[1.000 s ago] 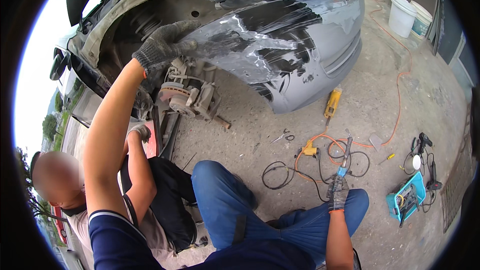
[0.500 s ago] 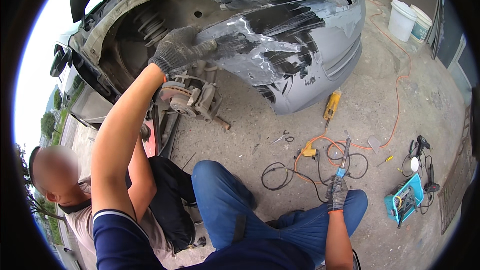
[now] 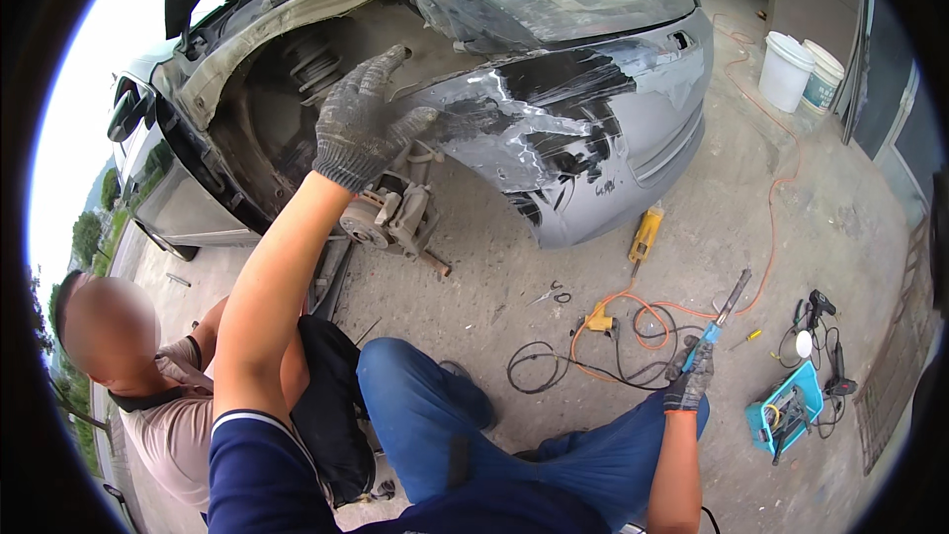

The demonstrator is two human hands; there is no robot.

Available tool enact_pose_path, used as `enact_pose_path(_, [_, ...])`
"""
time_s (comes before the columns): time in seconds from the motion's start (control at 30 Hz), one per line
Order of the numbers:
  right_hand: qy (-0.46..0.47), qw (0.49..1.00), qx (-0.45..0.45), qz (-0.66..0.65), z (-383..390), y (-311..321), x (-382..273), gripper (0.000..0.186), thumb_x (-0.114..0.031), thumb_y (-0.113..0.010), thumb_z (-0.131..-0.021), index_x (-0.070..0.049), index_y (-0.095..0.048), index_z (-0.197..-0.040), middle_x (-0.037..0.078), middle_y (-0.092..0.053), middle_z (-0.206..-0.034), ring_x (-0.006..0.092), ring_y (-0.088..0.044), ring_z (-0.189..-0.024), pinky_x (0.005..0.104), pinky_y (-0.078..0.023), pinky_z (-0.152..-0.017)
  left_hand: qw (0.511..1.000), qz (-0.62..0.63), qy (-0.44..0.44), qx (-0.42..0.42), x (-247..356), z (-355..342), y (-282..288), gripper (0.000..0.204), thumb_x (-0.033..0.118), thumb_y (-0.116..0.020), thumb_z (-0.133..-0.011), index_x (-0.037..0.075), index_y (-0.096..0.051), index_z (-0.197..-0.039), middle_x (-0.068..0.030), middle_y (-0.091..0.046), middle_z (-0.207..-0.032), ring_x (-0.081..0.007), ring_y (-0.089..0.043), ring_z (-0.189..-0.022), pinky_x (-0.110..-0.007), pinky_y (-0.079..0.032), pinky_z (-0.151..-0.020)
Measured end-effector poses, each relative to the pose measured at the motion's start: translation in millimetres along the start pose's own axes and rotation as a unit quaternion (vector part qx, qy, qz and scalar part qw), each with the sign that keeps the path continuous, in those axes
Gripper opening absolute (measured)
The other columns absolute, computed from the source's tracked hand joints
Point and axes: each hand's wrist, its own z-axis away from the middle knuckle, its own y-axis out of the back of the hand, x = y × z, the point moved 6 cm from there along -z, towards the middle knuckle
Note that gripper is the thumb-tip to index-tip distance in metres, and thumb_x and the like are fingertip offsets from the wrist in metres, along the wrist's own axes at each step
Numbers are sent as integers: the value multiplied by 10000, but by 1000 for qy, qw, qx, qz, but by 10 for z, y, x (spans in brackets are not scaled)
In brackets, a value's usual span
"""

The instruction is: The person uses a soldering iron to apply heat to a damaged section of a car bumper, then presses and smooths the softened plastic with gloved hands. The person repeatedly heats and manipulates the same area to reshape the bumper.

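My gloved left hand (image 3: 361, 129) is raised at the edge of the grey bumper (image 3: 633, 143), fingers apart. Its thumb points toward the bumper's left corner; whether it touches cannot be made out. Black patches, scrapes and a whitish jagged line mark that part of the bumper. In my gloved right hand (image 3: 689, 378), above my right knee, is a blue-handled hot-air gun (image 3: 729, 303) with a slim metal barrel. The barrel points up and away from me, apart from the bumper. Behind my left hand lies the open wheel arch with its coil spring (image 3: 314, 67) and brake assembly (image 3: 390, 218).
A co-worker (image 3: 178, 410) squats at my left. On the concrete lie scissors (image 3: 560, 294), a yellow power tool (image 3: 647, 233), an orange cord (image 3: 772, 222) and a yellow screwdriver (image 3: 753, 334). A turquoise tool basket (image 3: 806, 394) stands right; white buckets (image 3: 787, 74) stand far right.
My left hand has opened from its bent grip at the bumper's edge, its fingers now raised. My right hand has swung the hot-air gun rightward, tilting its barrel. The co-worker's arm has drawn back.
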Motion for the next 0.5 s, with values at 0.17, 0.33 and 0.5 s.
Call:
enact_pose_path(0.17, [113, 987, -71, -88, -322, -899, -1272, 427, -483, -518, -953, -70, -609, -1005, -32, -470, -541, 92, -379, -350, 251, -300, -338, 893, 275, 253, 251, -224, 736, -171, 542, 103, -671, -893, 7, -407, -1356, -105, -507, -1283, -187, -519, -1156, -309, -419, -1004])
enact_pose_path(0.33, [121, 977, -173, -24, -88, -1780, -1904, 407, -446, -491, -978, -55, -596, -1025, -26, -477, -556, 90, -401, -382, 247, -316, -365, 611, 579, 498, 210, -163, 1295, -1015, 557, 209, -610, -941, 72, -367, -1423, -93, -473, -1378, -212, -546, -1138, -374, -447, -981])
enact_pose_path(0.5, [96, 952, -228, 178, 510, -1942, -1876, 488, -501, -528, -942, -27, -566, -1054, -1, -500, -568, 106, -434, -395, 260, -362, -388, 451, 714, 485, 226, 32, 1137, -1430, 622, 405, -586, -935, 89, -374, -1428, -106, -495, -1373, -256, -525, -1199, -413, -424, -1011])
